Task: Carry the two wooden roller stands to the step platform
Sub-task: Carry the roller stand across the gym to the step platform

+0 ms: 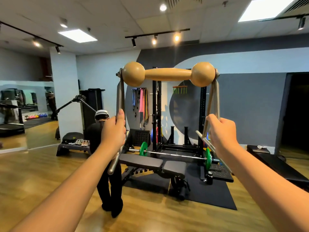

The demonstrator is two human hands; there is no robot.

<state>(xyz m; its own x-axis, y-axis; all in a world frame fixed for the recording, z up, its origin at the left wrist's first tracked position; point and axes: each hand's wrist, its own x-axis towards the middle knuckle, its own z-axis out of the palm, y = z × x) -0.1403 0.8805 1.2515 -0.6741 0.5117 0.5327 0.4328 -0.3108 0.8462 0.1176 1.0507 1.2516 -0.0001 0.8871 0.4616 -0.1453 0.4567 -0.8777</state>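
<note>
Open wood floor (41, 181) ahead; left hand (113, 131) & right hand (222, 133) fisted on roller stand (168, 74) legs.

Left arm: bare, extended forward and upward from the lower left corner, elbow nearly straight, forearm angled toward centre.
Left hand (113, 129): raised to about chest height, back of hand toward the camera, fingers curled closed around the left grey metal leg of the tan wooden roller stand with two ball ends (168, 74); thumb (121, 115) pointing up along the leg.
Right arm: bare, extended from the lower right corner, mirroring the left.
Right hand (223, 131): same height, back of hand toward the camera, fist closed on the stand's right leg; fingertips hidden.
Hands well apart.
</note>
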